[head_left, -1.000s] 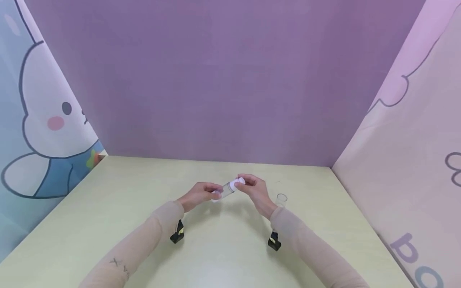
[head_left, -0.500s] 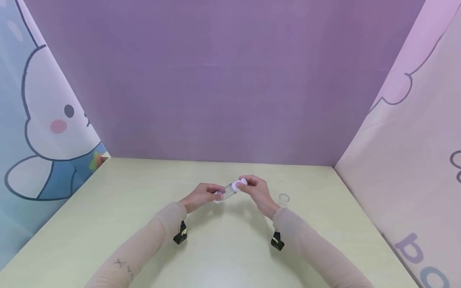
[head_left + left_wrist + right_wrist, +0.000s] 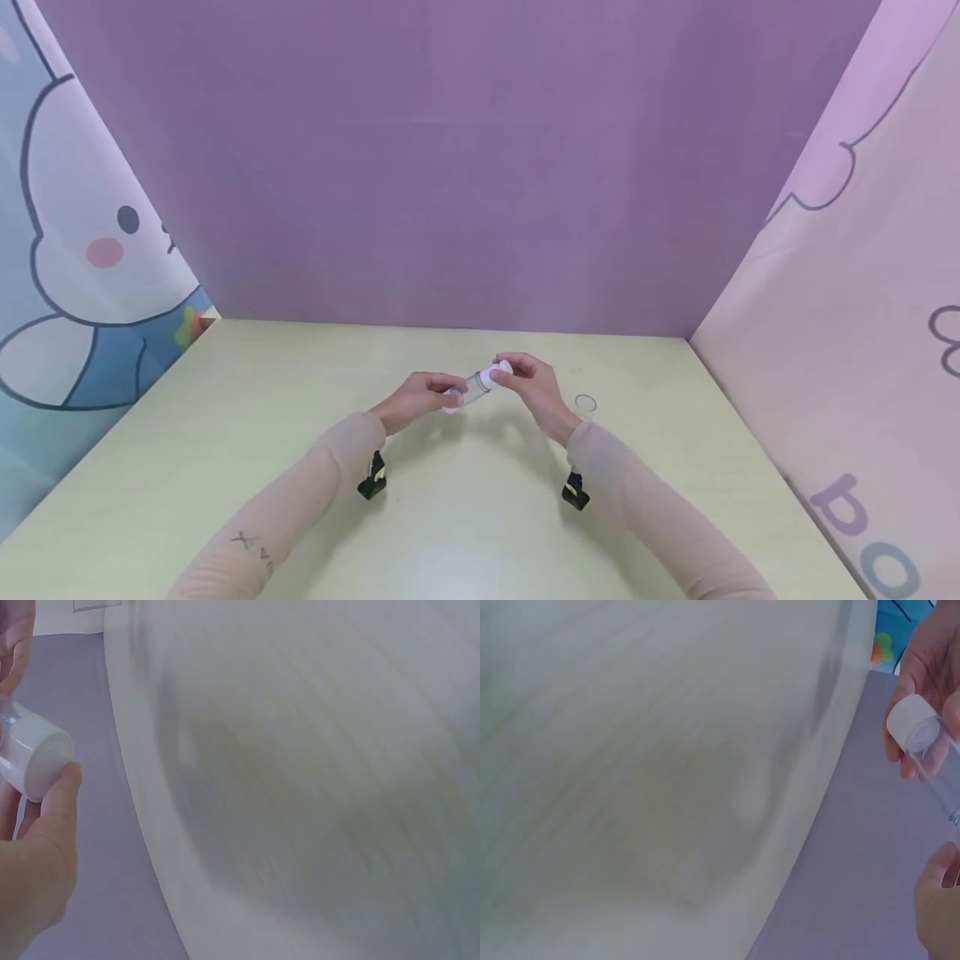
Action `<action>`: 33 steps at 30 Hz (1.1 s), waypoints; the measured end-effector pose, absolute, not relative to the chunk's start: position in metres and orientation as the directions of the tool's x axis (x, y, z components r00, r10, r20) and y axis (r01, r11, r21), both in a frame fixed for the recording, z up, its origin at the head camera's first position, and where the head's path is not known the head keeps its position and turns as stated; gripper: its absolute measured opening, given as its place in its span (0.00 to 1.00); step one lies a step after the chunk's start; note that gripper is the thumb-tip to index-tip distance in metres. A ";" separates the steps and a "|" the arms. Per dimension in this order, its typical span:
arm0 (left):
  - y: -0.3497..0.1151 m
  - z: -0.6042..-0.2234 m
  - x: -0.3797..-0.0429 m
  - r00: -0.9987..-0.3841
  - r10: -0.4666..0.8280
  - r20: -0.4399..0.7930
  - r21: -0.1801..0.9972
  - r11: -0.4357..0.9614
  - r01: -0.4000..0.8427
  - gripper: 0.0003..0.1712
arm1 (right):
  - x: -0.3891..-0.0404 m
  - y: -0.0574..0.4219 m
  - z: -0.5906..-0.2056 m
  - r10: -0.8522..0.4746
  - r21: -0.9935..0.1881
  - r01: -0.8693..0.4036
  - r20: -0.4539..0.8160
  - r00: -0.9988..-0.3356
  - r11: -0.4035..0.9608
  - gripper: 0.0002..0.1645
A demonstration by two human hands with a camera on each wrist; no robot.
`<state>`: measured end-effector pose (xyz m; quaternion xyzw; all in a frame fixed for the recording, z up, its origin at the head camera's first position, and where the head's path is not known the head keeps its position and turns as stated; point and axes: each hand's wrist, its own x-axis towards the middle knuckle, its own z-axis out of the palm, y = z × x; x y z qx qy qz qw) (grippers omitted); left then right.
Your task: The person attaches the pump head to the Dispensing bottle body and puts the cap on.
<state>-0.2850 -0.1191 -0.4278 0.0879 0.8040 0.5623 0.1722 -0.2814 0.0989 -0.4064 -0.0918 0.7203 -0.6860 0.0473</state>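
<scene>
A small clear bottle [image 3: 474, 389] with white ends is held tilted over the table between both hands, its right end higher. My left hand [image 3: 420, 397] grips the lower end, with the thumb and fingers around the white base [image 3: 913, 724]. At the upper end, the thumb and fingers of my right hand [image 3: 537, 393] pinch the white top [image 3: 489, 376]. The left wrist view shows the white base [image 3: 46, 759] close up against a fingertip. In the right wrist view the clear body [image 3: 943, 780] looks see-through, and the upper end runs out of frame.
A transparent, round-rimmed piece [image 3: 586, 403] stands on the pale table [image 3: 480, 517], just right of my right wrist. A purple panel [image 3: 465, 167] rises behind the table. Printed cartoon panels flank it on the left [image 3: 90, 275] and right [image 3: 840, 350].
The head view shifts slightly. Both hands keep their hold on the bottle, which stays at nearly the same tilt and place over the table.
</scene>
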 end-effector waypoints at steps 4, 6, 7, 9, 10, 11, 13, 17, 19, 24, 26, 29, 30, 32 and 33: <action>-0.121 -0.426 -0.284 -0.926 0.333 -0.178 0.935 0.351 -0.053 0.21 | -0.281 0.102 -0.405 -0.255 -0.996 -0.087 0.085 -0.963 -0.004 0.24; -0.122 -0.426 -0.283 -0.925 0.335 -0.177 0.936 0.347 -0.053 0.21 | -0.282 0.103 -0.404 -0.281 -0.995 -0.094 0.096 -0.955 -0.018 0.24; -0.122 -0.426 -0.283 -0.925 0.336 -0.177 0.937 0.346 -0.054 0.21 | -0.282 0.104 -0.404 -0.292 -0.995 -0.098 0.099 -0.951 -0.018 0.24; -0.123 -0.425 -0.283 -0.925 0.337 -0.177 0.938 0.343 -0.055 0.21 | -0.282 0.105 -0.404 -0.310 -0.994 -0.113 0.112 -0.944 -0.014 0.24; -0.123 -0.425 -0.283 -0.925 0.336 -0.177 0.938 0.343 -0.055 0.21 | -0.282 0.106 -0.403 -0.315 -0.993 -0.116 0.114 -0.942 -0.011 0.24; -0.123 -0.425 -0.283 -0.926 0.334 -0.177 0.937 0.346 -0.054 0.20 | -0.282 0.106 -0.403 -0.316 -0.993 -0.118 0.115 -0.942 -0.010 0.24; -0.123 -0.425 -0.283 -0.926 0.332 -0.177 0.936 0.347 -0.054 0.20 | -0.283 0.107 -0.404 -0.320 -0.992 -0.124 0.120 -0.940 -0.008 0.24; -0.122 -0.425 -0.283 -0.925 0.339 -0.173 0.940 0.336 -0.052 0.20 | -0.283 0.107 -0.404 -0.303 -0.994 -0.112 0.112 -0.946 -0.018 0.24; -0.122 -0.425 -0.282 -0.921 0.349 -0.172 0.943 0.329 -0.051 0.20 | -0.282 0.107 -0.404 -0.292 -0.994 -0.107 0.108 -0.950 -0.019 0.24; -0.123 -0.425 -0.279 -0.929 0.325 -0.178 0.938 0.342 -0.060 0.18 | -0.281 0.104 -0.405 -0.287 -0.996 -0.081 0.092 -0.953 -0.049 0.25; -0.124 -0.425 -0.278 -0.933 0.313 -0.179 0.936 0.345 -0.064 0.18 | -0.281 0.103 -0.406 -0.290 -0.996 -0.075 0.088 -0.953 -0.056 0.25; -0.125 -0.424 -0.277 -0.933 0.309 -0.183 0.937 0.342 -0.071 0.18 | -0.280 0.101 -0.406 -0.287 -0.996 -0.075 0.085 -0.954 -0.044 0.25; -0.125 -0.424 -0.277 -0.933 0.308 -0.185 0.937 0.341 -0.073 0.18 | -0.279 0.101 -0.406 -0.282 -0.996 -0.076 0.084 -0.956 -0.040 0.25; -0.125 -0.423 -0.276 -0.933 0.306 -0.189 0.937 0.341 -0.078 0.18 | -0.279 0.101 -0.406 -0.276 -0.997 -0.078 0.083 -0.958 -0.027 0.25; -0.125 -0.423 -0.277 -0.933 0.305 -0.189 0.936 0.343 -0.078 0.18 | -0.278 0.101 -0.405 -0.271 -0.997 -0.078 0.081 -0.959 -0.022 0.25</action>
